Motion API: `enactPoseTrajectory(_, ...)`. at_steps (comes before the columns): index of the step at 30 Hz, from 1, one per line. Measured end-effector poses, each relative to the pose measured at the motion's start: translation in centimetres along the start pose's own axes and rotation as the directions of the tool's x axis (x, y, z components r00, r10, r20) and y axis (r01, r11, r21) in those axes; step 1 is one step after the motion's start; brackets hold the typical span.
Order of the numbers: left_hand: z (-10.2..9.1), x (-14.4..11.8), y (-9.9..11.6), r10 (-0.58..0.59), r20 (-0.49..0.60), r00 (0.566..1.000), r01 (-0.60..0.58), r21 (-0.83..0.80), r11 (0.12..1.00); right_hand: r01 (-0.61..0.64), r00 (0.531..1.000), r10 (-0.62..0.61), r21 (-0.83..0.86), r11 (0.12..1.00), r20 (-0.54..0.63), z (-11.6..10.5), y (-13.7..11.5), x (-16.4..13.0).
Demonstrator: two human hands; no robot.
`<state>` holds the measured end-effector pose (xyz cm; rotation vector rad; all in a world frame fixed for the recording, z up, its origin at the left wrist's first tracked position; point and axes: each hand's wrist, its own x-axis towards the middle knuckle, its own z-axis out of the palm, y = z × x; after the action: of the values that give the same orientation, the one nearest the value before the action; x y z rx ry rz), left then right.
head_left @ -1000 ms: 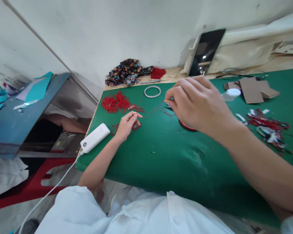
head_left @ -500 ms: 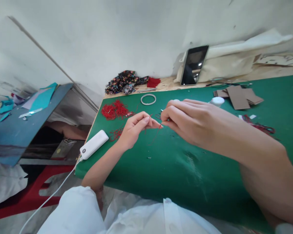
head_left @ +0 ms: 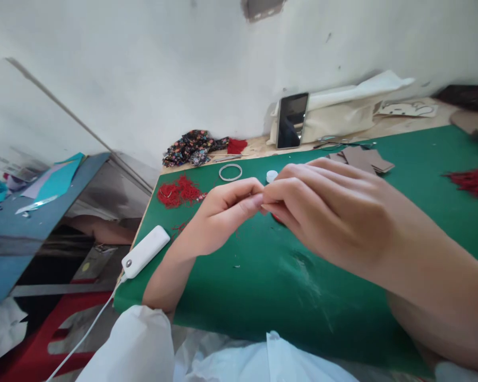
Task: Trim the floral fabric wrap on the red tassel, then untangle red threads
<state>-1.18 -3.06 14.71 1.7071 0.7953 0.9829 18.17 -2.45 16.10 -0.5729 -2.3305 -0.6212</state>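
Whatever the fingertips pinch is hidden, probably red thread, held above the green mat. Left hand and right hand close together, tips touching (a slip might drop it among the thread pile).

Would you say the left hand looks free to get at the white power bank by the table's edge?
Probably yes: the power bank lies uncovered beside the left hand, though its fingertips meet the right hand.

You have two hands, one power bank, one ring, one cap, one phone, two thread piles.
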Motion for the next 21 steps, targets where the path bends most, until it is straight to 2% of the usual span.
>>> enactPoseTrajectory(4, -0.5, -0.8, 0.6, -0.006, -0.084, 0.996, 0.011, 0.051, 0.999, -0.101, 0.993, 0.107, 0.113, 0.988, -0.046, -0.6, -0.6, 0.0)
enactPoseTrajectory(8, -0.6, -1.4, 1.1, 0.062, -0.158, 0.986, -0.041, 0.129, 0.991, -0.148, 0.986, 0.154, 0.098, 0.984, -0.056, -0.4, -0.9, -0.2)
enactPoseTrajectory(14, 0.2, -1.8, 1.6, 0.132, -0.166, 0.977, -0.096, 0.208, 0.973, -0.132, 0.985, 0.139, 0.073, 0.989, -0.101, 0.8, -1.2, 0.1)
enactPoseTrajectory(21, 0.2, -1.9, 1.9, 0.145, -0.161, 0.976, -0.104, 0.237, 0.966, -0.121, 0.975, 0.142, 0.124, 0.985, -0.173, 1.4, -1.5, 0.6)
